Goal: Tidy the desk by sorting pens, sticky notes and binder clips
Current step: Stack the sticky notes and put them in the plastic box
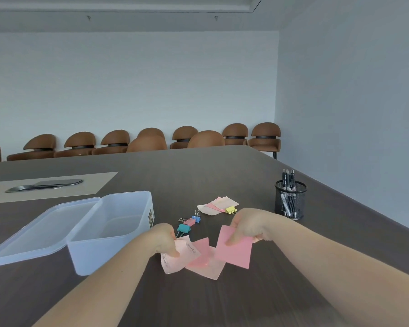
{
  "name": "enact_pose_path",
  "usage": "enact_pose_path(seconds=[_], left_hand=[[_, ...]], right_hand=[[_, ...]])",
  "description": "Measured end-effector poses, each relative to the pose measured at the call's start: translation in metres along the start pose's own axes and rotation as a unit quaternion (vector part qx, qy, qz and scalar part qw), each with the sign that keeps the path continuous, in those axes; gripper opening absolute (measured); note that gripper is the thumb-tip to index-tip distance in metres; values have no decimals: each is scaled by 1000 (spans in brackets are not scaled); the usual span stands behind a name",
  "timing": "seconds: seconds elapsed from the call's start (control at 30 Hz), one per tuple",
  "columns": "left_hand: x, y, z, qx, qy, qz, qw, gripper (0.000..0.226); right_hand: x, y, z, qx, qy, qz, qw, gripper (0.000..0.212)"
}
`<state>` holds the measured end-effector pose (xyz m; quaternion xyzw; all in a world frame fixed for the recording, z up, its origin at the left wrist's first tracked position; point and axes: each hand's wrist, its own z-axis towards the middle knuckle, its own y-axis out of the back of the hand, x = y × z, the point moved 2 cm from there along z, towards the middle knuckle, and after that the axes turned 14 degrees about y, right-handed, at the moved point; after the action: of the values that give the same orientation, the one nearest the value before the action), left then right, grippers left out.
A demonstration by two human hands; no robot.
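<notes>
My right hand (248,226) pinches a pink sticky note (235,252) by its top edge, just above the dark table. My left hand (164,240) grips several pale pink sticky notes (198,260), some with writing, fanned out beside it. Behind my hands lie a teal binder clip (183,228), a pink one (189,221) and a blue one (196,218). Farther back, more sticky notes (216,205) lie loose with a yellow binder clip (231,210) at their edge. Pens (288,179) stand in a black mesh cup (289,200) at the right.
A translucent plastic box (111,232) stands open at the left, its lid (33,234) lying flat beside it. A beige inset with a metal cover plate (45,185) sits farther left. Brown chairs (198,138) line the far table edge.
</notes>
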<state>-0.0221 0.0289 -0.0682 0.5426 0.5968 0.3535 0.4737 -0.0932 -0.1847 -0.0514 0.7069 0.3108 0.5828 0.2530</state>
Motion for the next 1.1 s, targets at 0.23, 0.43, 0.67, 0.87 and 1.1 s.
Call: enact_pose_path(seconds=[0.23, 0.43, 0.67, 0.87, 1.1], left_hand=[[0, 1, 3, -10, -5, 6, 1000, 46], [-10, 12, 3, -96, -59, -124, 986, 4], [-26, 20, -4, 75, -155, -46, 984, 12], [-35, 1, 8, 83, -179, 99, 975, 17], [-45, -4, 10, 46, -198, 36, 978, 15]], right_hand=[[7, -14, 3, 65, 2, -10, 998, 20], [3, -10, 5, 48, 1, -41, 998, 29], [1, -6, 5, 53, -11, -48, 997, 39], [1, -8, 7, 69, 13, -82, 994, 22], [-3, 0, 3, 67, 22, -96, 993, 35]])
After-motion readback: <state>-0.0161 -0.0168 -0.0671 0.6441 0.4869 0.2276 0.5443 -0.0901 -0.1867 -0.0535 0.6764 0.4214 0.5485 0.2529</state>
